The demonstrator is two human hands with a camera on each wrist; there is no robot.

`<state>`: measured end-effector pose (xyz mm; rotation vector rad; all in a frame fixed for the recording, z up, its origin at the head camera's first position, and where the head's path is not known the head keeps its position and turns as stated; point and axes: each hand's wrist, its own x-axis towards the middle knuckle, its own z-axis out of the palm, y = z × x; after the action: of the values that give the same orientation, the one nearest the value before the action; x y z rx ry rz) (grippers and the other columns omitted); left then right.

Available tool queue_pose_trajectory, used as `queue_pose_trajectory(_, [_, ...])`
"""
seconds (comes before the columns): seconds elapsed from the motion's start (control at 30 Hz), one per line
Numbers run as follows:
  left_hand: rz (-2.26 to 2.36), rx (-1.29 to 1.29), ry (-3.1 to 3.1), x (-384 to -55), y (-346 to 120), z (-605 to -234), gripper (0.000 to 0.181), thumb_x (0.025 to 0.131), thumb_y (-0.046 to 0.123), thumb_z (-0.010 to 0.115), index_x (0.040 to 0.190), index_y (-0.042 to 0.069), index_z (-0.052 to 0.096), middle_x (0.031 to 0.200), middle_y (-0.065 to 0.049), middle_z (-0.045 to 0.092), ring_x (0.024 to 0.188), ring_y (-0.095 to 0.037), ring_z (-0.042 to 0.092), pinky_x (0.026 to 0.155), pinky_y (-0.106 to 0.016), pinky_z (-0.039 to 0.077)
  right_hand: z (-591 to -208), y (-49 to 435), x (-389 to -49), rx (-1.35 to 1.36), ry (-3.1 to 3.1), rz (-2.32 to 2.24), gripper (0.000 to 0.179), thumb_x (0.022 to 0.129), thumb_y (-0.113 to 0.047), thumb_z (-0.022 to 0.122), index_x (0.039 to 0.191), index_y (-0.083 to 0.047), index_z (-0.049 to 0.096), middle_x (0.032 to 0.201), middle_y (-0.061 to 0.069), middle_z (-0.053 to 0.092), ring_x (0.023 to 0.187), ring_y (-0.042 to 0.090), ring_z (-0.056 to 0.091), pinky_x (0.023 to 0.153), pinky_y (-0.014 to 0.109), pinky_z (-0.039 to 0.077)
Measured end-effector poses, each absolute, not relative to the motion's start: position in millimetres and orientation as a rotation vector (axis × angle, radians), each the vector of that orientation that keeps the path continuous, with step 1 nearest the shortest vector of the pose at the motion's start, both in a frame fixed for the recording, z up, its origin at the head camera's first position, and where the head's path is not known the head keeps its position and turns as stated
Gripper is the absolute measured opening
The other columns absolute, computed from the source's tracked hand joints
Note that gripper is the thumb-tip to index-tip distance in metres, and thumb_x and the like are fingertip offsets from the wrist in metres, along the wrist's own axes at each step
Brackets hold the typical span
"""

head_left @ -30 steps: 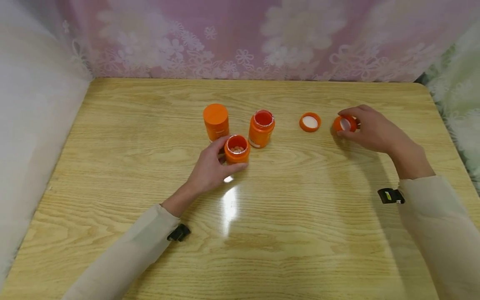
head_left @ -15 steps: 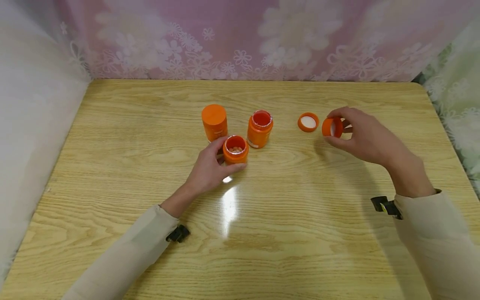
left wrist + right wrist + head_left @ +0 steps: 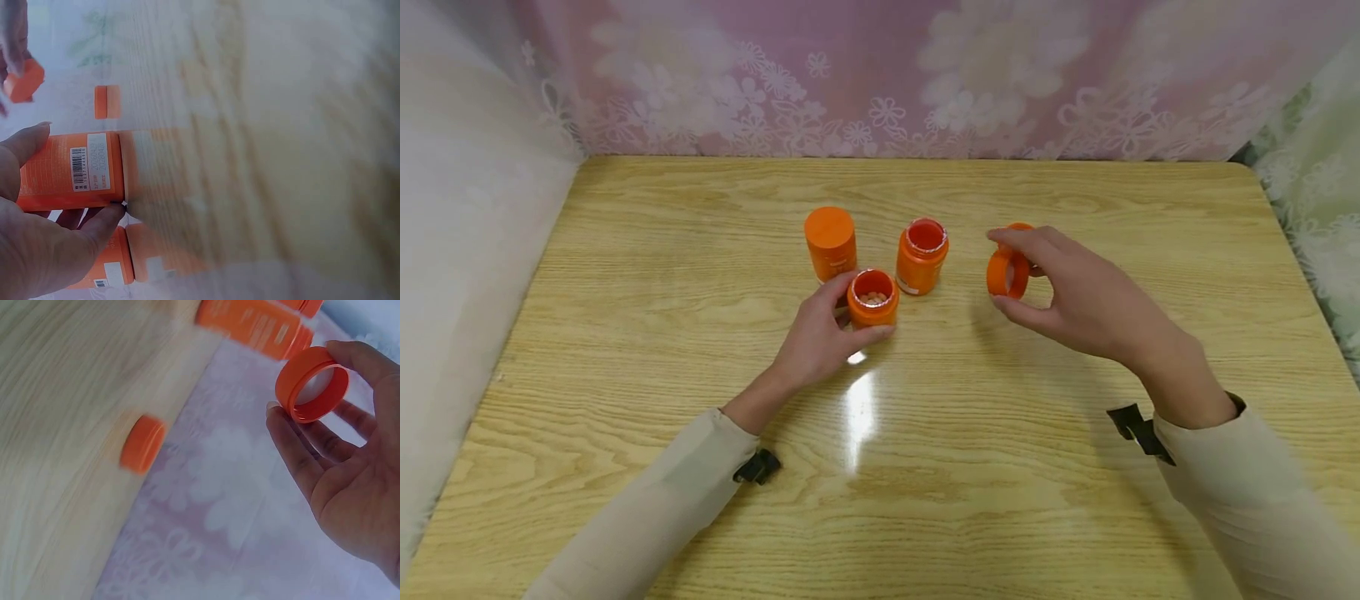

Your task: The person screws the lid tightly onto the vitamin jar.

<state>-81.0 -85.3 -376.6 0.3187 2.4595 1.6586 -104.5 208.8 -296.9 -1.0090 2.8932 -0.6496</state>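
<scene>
My left hand (image 3: 816, 337) grips an uncapped orange pill bottle (image 3: 874, 312), with pale tablets lying inside. In the left wrist view a barcode label shows on that bottle (image 3: 69, 172), whose base is at the table surface. My right hand (image 3: 1075, 300) pinches an orange bottle cap (image 3: 998, 273) by its rim, its hollow side turned toward the palm, raised above the table. Beyond those fingers a second cap (image 3: 143, 444) sits on the table; the hand partly covers it in the head view.
Just behind the gripped bottle stand a capped orange bottle (image 3: 831, 242) on the left and an uncapped one (image 3: 921, 262) on the right. The wooden table (image 3: 962, 483) meets a flowered pink curtain (image 3: 880, 75) at its far edge.
My right hand has lifted the cap and carried it left, from the table's right side toward the bottles, tilting it on edge. My left hand and its bottle have stayed put.
</scene>
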Motion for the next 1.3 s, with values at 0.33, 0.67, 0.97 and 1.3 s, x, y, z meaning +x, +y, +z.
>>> queue_pose_trajectory(0.33, [1.693, 0.333, 2.455, -81, -85, -378, 0.061, 0.079, 0.016, 0.081, 0.132, 0.007, 0.051, 0.123, -0.003, 0.057, 0.113, -0.015, 0.054, 0.095, -0.031, 0.046, -300, 168, -97, -1.273, 2.945, -0.719, 0.043, 0.081, -0.030, 0.075, 0.121, -0.016, 0.064, 0.115, 0.003, 0.058, 0.088, 0.018, 0.058, 0.064, 0.034, 0.051])
queue_pose_trajectory(0.67, [1.697, 0.376, 2.460, -81, -87, -381, 0.064, 0.079, 0.018, 0.080, 0.134, 0.008, 0.049, 0.124, -0.004, 0.055, 0.113, -0.017, 0.056, 0.094, -0.032, 0.047, -301, 135, -101, -1.395, 2.861, -1.047, 0.037, 0.080, -0.020, 0.076, 0.112, -0.010, 0.060, 0.109, 0.002, 0.056, 0.095, 0.016, 0.053, 0.077, 0.031, 0.046])
queue_pose_trajectory(0.97, [1.731, 0.442, 2.460, -81, -88, -382, 0.057, 0.081, 0.013, 0.077, 0.132, 0.007, 0.051, 0.124, -0.005, 0.054, 0.113, -0.017, 0.055, 0.092, -0.031, 0.048, -304, 111, -106, -1.447, 2.738, -1.278, 0.040, 0.080, -0.017, 0.078, 0.109, -0.001, 0.055, 0.105, 0.006, 0.056, 0.091, 0.018, 0.049, 0.077, 0.031, 0.044])
queue_pose_trajectory(1.3, [1.757, 0.464, 2.431, -81, -90, -384, 0.053, 0.084, 0.011, 0.075, 0.131, 0.008, 0.051, 0.125, -0.005, 0.052, 0.114, -0.016, 0.052, 0.095, -0.032, 0.046, -317, 95, -108, -1.317, 2.652, -1.413, 0.032, 0.082, -0.018, 0.075, 0.093, -0.007, 0.048, 0.110, 0.004, 0.052, 0.109, 0.017, 0.047, 0.087, 0.031, 0.044])
